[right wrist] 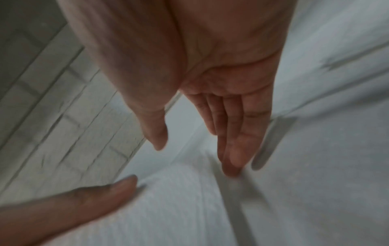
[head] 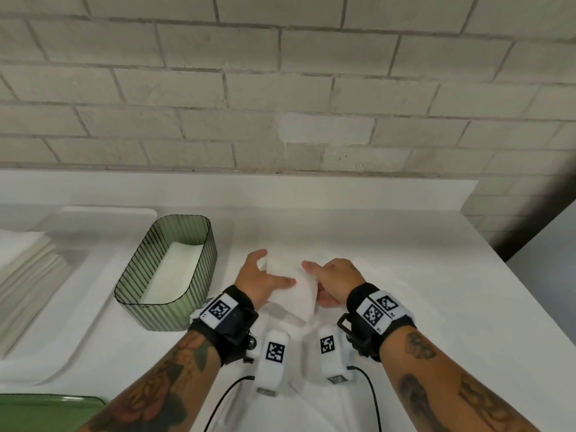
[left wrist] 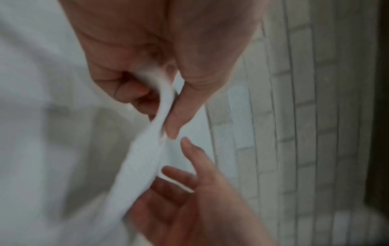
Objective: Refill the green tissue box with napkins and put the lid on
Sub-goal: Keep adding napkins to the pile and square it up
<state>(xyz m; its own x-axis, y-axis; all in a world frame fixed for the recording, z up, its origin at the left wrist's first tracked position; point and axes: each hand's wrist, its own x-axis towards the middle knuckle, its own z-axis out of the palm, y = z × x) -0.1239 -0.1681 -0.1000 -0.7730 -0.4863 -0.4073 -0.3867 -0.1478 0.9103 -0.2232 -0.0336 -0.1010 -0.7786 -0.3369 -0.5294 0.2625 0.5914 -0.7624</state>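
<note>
A soft white paper napkin (head: 293,291) is pinched in the left hand (head: 260,277) and touched by the flat, straight right hand (head: 332,280), and should be kept flat for the see-through green ribbed tissue box (head: 170,269) just left on the white counter (head: 405,291).

Tattooed forearms, black wristbands (head: 229,319) bearing white square-code tags

no readable text, only coded wristband markers (head: 218,308)
</note>
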